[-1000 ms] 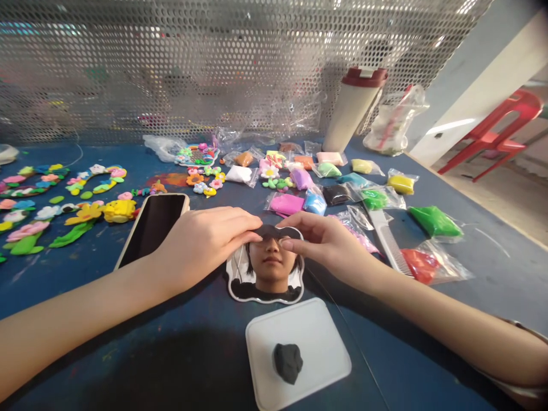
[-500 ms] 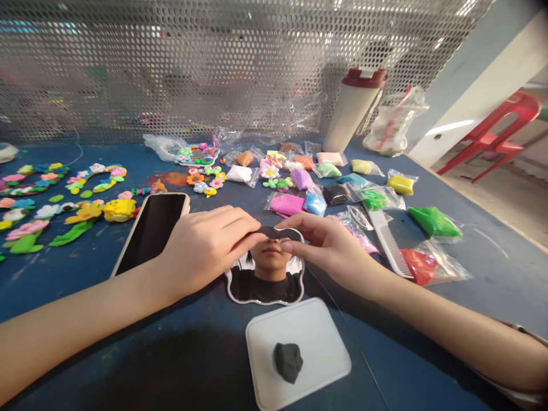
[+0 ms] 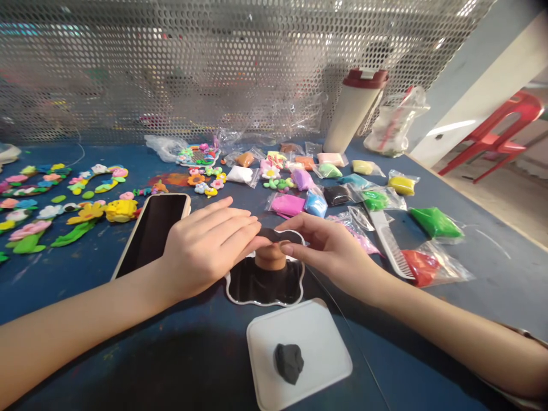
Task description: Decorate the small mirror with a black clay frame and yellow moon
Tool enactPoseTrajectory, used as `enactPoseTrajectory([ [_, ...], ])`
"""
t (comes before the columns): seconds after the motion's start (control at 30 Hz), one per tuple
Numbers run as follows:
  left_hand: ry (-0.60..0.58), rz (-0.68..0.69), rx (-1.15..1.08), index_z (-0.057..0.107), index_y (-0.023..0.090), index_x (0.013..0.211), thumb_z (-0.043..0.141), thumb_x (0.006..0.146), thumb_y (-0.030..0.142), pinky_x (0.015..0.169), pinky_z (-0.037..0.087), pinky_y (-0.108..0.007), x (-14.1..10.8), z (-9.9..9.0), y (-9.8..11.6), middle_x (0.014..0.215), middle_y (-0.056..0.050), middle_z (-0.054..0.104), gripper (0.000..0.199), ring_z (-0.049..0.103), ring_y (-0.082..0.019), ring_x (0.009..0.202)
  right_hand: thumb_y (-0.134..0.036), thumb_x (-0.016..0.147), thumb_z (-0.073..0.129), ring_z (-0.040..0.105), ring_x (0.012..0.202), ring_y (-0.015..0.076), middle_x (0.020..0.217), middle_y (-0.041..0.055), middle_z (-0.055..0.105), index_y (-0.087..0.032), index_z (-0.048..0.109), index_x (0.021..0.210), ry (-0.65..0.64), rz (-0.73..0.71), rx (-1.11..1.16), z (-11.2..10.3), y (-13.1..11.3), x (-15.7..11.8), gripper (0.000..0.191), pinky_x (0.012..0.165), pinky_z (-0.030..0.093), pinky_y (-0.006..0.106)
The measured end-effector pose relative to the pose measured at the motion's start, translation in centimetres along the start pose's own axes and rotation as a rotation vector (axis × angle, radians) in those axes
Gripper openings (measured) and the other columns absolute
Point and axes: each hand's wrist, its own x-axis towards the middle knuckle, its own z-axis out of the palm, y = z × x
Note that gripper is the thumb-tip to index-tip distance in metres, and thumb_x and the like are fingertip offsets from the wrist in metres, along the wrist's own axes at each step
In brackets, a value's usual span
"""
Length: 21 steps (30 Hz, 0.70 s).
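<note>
A small mirror with a wavy white rim lies in front of me, reflecting part of a person. Dark grey clay covers a strip along its far edge. My left hand reaches over the mirror's far left side, fingers long and close together, thumb and index finger closed on the clay. From the other side, my right hand pinches the strip between thumb and curled index finger. Nearer me, a dark grey clay lump rests on a whitish plastic lid.
A phone lies beside my left wrist. Coloured clay flowers spread across the left. Several clay packets, a white comb and a tumbler are behind and right. A perforated metal panel stands at the back.
My left hand's fingers have lifted and straightened, while its thumb has moved slightly right along the clay. The reflection in the mirror has shifted. My right hand has barely moved.
</note>
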Motion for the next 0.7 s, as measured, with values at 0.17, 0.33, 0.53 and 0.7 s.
enactPoseTrajectory([
  [0.17,-0.065,-0.095,-0.135,0.067,0.019,0.100,0.060,0.086,0.044,0.091,0.053,-0.035,0.3,-0.3,-0.6,0.098,-0.005,0.075,0.030,0.070,-0.020,0.095,-0.027,0.082,0.067,0.063,0.082,0.0155,0.089,0.0024,0.067,-0.018,0.064,0.096,-0.028,-0.014,0.019,-0.3,0.0,0.2,0.017,0.074,0.049,0.029],
  [0.33,-0.092,-0.149,-0.204,0.067,0.020,0.100,0.060,0.088,0.040,0.090,0.052,-0.031,0.1,0.1,-0.4,0.098,-0.003,0.075,0.024,0.069,-0.018,0.094,-0.025,0.082,0.067,0.063,0.087,0.0155,0.094,0.0030,0.068,-0.017,0.064,0.095,-0.056,-0.030,0.058,-0.9,0.6,0.7,0.016,0.076,0.048,0.028],
  [0.53,-0.080,-0.145,-0.252,0.068,0.019,0.092,0.058,0.091,0.029,0.080,0.053,-0.028,-0.2,0.6,-0.7,0.087,0.000,0.075,0.015,0.069,-0.015,0.080,-0.027,0.082,0.067,0.063,0.087,0.0163,0.094,0.0035,0.067,-0.017,0.065,0.096,-0.065,-0.031,0.007,-1.2,0.9,0.8,0.017,0.077,0.048,0.029],
  [0.7,-0.101,-0.188,-0.260,0.068,0.020,0.090,0.058,0.090,0.034,0.078,0.053,-0.029,0.0,0.4,-0.5,0.086,0.000,0.075,0.017,0.069,-0.016,0.080,-0.028,0.083,0.067,0.062,0.088,0.0158,0.095,0.0032,0.067,-0.018,0.065,0.096,-0.052,-0.045,0.005,-0.9,0.7,0.6,0.017,0.080,0.048,0.029],
])
